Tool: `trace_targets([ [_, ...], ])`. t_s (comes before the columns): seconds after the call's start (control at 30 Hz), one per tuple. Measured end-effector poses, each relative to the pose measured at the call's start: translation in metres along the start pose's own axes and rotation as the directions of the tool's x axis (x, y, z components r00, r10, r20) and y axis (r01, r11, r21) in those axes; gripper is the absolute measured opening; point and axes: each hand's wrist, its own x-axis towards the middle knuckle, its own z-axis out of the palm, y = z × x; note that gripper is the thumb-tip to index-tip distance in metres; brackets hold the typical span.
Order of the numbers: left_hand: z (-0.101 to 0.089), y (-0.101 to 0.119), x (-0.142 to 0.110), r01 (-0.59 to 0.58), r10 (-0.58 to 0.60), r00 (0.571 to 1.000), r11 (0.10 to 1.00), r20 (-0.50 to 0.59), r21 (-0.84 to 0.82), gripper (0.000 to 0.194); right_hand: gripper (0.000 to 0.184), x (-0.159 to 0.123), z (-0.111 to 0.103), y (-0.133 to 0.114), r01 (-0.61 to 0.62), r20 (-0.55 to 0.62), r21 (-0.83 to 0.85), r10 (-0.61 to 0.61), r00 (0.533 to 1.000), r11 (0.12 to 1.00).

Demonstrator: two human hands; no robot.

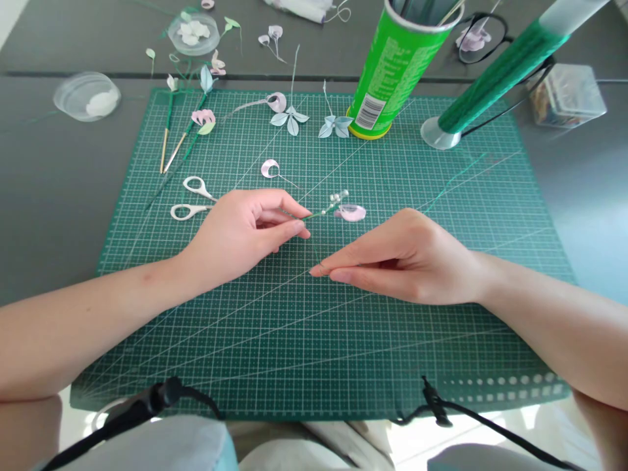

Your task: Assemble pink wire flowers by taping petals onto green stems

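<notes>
My left hand (260, 219) pinches a thin green stem between thumb and fingers. At the stem's tip, to the right of the fingertips, are small white beads (338, 198) and a pale pink petal (352, 212). My right hand (392, 258) is closed in a pinch a little lower and to the right. A fine green thread (316, 247) runs from the stem down to its fingertips. Just left of my left hand lie white-handled scissors (191, 199), their blades hidden by it. A loose pink petal on wire (269, 169) lies above that hand.
A green cutting mat (294, 353) covers the work area. On it stand a green can (392, 78) and a tube wound in green (500, 78). Wired blue petals (290, 120) and flower sticks (169, 131) lie farther back. A clear box (569, 98) stands right, a shallow dish (87, 97) left.
</notes>
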Motion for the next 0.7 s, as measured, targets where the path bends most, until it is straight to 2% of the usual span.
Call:
trace_targets([
  [0.13,0.001,0.0,-0.005,-0.101,0.096,0.995,0.973,0.036,0.207,0.014,0.02,-0.003,0.002,-0.002,0.096,-0.016,-0.039,-0.096,0.995,0.995],
  [0.2,0.001,0.0,-0.007,-0.13,0.119,0.991,0.957,0.056,0.259,0.014,0.02,-0.004,0.004,-0.003,0.126,-0.05,-0.061,-0.129,0.99,0.99],
  [0.3,0.001,0.001,-0.007,-0.154,0.134,0.987,0.953,0.092,0.259,0.014,0.02,-0.003,0.006,-0.004,0.117,-0.133,-0.058,-0.123,0.983,0.991],
  [0.47,0.002,0.004,-0.007,-0.159,0.12,0.979,0.957,0.165,0.242,0.015,0.019,-0.002,0.007,-0.004,0.016,-0.284,-0.074,-0.037,0.958,0.997],
  [0.7,0.004,0.002,-0.011,-0.179,0.142,0.965,0.971,0.219,0.159,0.014,0.02,0.001,0.01,-0.002,-0.063,-0.311,-0.017,0.055,0.949,0.998],
])
